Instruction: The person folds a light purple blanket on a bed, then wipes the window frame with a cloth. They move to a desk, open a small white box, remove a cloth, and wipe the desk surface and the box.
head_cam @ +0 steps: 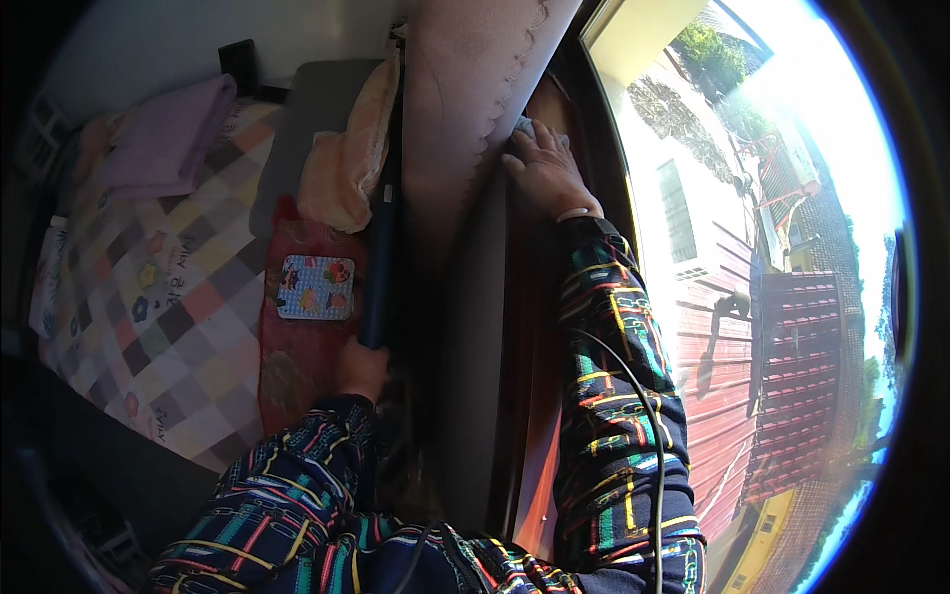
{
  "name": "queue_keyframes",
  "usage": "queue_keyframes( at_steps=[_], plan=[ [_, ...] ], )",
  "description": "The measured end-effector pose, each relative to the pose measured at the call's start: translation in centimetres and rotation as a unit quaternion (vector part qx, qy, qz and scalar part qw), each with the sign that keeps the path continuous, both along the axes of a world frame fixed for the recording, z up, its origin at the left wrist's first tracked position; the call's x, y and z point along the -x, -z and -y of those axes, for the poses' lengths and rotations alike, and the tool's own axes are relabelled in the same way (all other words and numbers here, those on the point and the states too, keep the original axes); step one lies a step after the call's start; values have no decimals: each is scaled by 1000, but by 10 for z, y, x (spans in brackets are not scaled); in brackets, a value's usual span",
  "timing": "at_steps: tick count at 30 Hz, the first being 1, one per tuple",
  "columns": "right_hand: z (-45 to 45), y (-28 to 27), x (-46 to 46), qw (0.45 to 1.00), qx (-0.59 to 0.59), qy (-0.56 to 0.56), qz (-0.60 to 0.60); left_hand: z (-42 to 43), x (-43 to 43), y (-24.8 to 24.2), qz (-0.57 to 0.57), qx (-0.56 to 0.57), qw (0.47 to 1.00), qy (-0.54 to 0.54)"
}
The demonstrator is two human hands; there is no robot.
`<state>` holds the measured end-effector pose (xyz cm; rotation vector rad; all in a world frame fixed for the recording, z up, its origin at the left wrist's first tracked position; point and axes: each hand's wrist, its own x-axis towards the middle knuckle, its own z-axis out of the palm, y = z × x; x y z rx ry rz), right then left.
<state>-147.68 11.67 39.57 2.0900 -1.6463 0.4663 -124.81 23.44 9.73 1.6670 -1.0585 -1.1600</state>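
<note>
My right hand (548, 165) presses on a bunched light-blue cloth (525, 128) at the far part of the dark reddish window sill (536, 416), beside the pale curtain (464, 89). The cloth shows past my fingertips; the rest lies under the hand. Lower on the left, my left hand (362, 370) is closed around the near end of a long dark-blue rail or edge (380, 275), next to a red patterned cloth. A square tin or box with cartoon figures (315, 287) lies on that red cloth (286, 371), just beyond the hand.
A bed with a checkered cover (171, 319) stands at the left, bearing a folded purple blanket (174, 137). An orange-and-cream pillow (352, 156) rests beside a grey cushion or pad (297, 134). Window glass borders my right arm, with roofs outside. A thin cable (649, 416) runs along that sleeve.
</note>
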Motion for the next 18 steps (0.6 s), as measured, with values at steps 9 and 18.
queue_keyframes(
  at_steps=[9, 18],
  plan=[
    [-119, 54, -15, 1000, -1, 9, -8, 8, 4, -16, -86, -22, 996, -1],
    [-302, 120, -43, 992, -78, 79, 56, 26, 4, -4, -55, -64, 995, 60]
  ],
)
